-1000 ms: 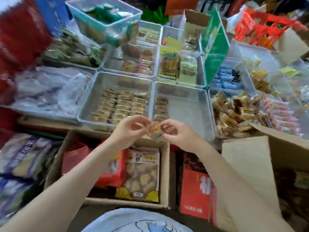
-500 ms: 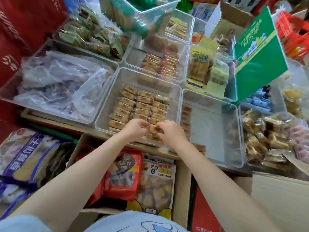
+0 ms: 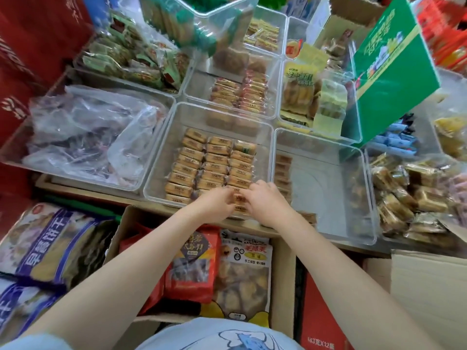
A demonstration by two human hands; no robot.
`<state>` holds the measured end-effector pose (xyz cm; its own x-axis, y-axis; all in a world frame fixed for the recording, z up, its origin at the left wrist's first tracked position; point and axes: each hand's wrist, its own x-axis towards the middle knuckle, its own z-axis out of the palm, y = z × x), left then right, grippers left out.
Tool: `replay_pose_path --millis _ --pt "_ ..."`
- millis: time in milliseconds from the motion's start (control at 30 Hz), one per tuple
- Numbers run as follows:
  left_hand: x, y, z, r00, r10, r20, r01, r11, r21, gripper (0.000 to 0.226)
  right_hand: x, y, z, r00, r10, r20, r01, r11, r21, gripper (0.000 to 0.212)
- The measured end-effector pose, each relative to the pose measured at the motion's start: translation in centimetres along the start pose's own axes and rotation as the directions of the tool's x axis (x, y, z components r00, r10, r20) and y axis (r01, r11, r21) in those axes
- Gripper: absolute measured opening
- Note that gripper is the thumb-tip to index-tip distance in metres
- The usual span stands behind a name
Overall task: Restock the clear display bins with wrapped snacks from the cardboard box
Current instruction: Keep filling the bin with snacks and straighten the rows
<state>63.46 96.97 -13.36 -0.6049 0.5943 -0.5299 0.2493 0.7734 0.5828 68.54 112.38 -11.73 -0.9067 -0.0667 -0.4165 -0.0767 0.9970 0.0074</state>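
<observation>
- Head view: one wrapped snack [image 3: 238,198] sits at the near edge of the middle clear bin [image 3: 161,157], pinched between my hands.
- My left hand [image 3: 214,204] and right hand [image 3: 265,198] both curl their fingers onto it.
- The cardboard box [image 3: 281,269] lies below, near me.

Both hands' fingertips hide behind the wrapped snack [image 3: 238,198].

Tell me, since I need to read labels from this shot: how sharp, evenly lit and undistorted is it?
Head view: soft throughout, so the print on the wrapped snacks is unreadable; wide-angle bending curves the clear bin and the forearms; lighting is flat, with pale glare on the crumpled plastic bags; the left hand and right hand are slightly smeared.
</observation>
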Motion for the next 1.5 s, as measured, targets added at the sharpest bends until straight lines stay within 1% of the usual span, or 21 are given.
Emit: replay_pose_path --millis 67,133,167,233,333,400,467,533,600,667,700,767,833,900,1067,1167,1200,1267,1300,1400,1500 --pt "-1.1 0.3 1.1 0.991 0.048 -0.124 -0.037 0.995 0.088 0.047 -2.2 0.7 -0.5 0.99 0.001 -0.138 0.008 0.997 0.071 0.033" --pt "-2.7 0.8 2.8 0.939 0.151 -0.308 -0.1 0.979 0.176 0.046 -5.4 1.9 -0.5 0.966 0.055 -0.252 0.008 0.971 0.239 0.028" --pt "-3.4 1.4 3.8 0.905 0.212 -0.369 -0.148 0.97 0.195 0.043 -7.3 2.7 -0.4 0.955 0.094 -0.28 0.007 0.94 0.341 0.026" --pt "-5.0 3.6 5.8 0.856 0.304 -0.419 -0.243 0.951 0.193 0.04 -11.7 4.6 -0.2 0.943 0.181 -0.28 -0.021 0.87 0.493 0.02" --pt "-6.5 8.5 9.3 0.845 0.409 -0.344 -0.36 0.912 0.198 0.044 -19.0 8.2 -0.3 0.931 0.288 -0.223 -0.104 0.798 0.594 0.017" --pt "-7.0 12.7 11.9 0.851 0.46 -0.253 -0.425 0.887 0.182 0.042 -24.1 11.0 -0.5 0.899 0.372 -0.23 -0.154 0.762 0.629 0.016" --pt "-7.6 17.2 14.8 0.841 0.511 -0.178 -0.491 0.859 0.146 0.04 -29.1 14.1 -0.6 0.841 0.472 -0.264 -0.191 0.716 0.672 0.016" --pt "-8.1 21.8 18.1 0.811 0.567 -0.142 -0.557 0.824 0.108 0.038 -34.1 17.3 -0.2 0.761 0.578 -0.294 -0.218 0.656 0.723 0.016" --pt "-8.6 25.9 21.7 0.791 0.6 -0.121 -0.601 0.799 0.031 0.045 -38.2 20.6 1.4 0.691 0.662 -0.291 -0.262 0.604 0.753 0.015" --pt "-9.2 29.4 25.0 0.8 0.595 -0.081 -0.6 0.796 -0.081 0.058 -41.2 23.7 3.6 0.662 0.707 -0.25 -0.318 0.566 0.761 0.016" --pt "-9.4 30.7 26.5 0.802 0.594 -0.068 -0.598 0.792 -0.122 0.064 -42.4 25.1 5.0 0.669 0.712 -0.213 -0.349 0.554 0.756 0.017" --pt "-9.7 32.7 28.8 0.807 0.587 -0.073 -0.589 0.787 -0.182 0.073 -43.9 27.4 7.8 0.723 0.681 -0.114 -0.418 0.563 0.713 0.017" --pt "-9.6 33.7 30.3 0.823 0.554 -0.12 -0.565 0.783 -0.26 0.077 -44.3 29.5 10.6 0.786 0.618 -0.027 -0.473 0.628 0.618 0.02" --pt "-9.4 34.0 31.0 0.833 0.525 -0.172 -0.552 0.778 -0.3 0.078 -43.5 31.1 13.0 0.825 0.56 0.074 -0.513 0.688 0.514 0.022" --pt "-9.8 34.3 31.8 0.862 0.461 -0.211 -0.506 0.803 -0.315 0.071 -38.8 32.6 20.1 0.87 0.365 0.331 -0.484 0.757 0.44 0.032" --pt "-10.2 34.5 31.9 0.881 0.422 -0.216 -0.472 0.825 -0.312 0.07 -36.3 32.5 24.8 0.901 0.235 0.366 -0.389 0.813 0.434 0.054" --pt "-10.3 34.6 31.9 0.887 0.408 -0.218 -0.46 0.829 -0.318 0.07 -36.3 31.7 24.6 0.914 0.205 0.351 -0.343 0.852 0.396 0.061" --pt "-10.6 34.8 31.9 0.895 0.388 -0.221 -0.443 0.835 -0.328 0.07 -36.0 31.3 25.5 0.924 0.193 0.329 -0.29 0.916 0.278 0.071" --pt "-10.7 34.9 31.9 0.897 0.383 -0.221 -0.438 0.836 -0.331 0.07 -35.8 31.2 26.0 0.919 0.198 0.341 -0.295 0.919 0.26 0.072" --pt "-10.8 35.0 31.9 0.898 0.381 -0.219 -0.435 0.838 -0.33 0.071 -35.4 31.5 27.8 0.917 0.204 0.343 -0.332 0.867 0.371 0.057" --pt "-10.7 35.0 32.0 0.9 0.378 -0.218 -0.433 0.831 -0.347 0.071 -35.8 32.2 26.7 0.923 0.226 0.311 -0.365 0.768 0.526 0.045"
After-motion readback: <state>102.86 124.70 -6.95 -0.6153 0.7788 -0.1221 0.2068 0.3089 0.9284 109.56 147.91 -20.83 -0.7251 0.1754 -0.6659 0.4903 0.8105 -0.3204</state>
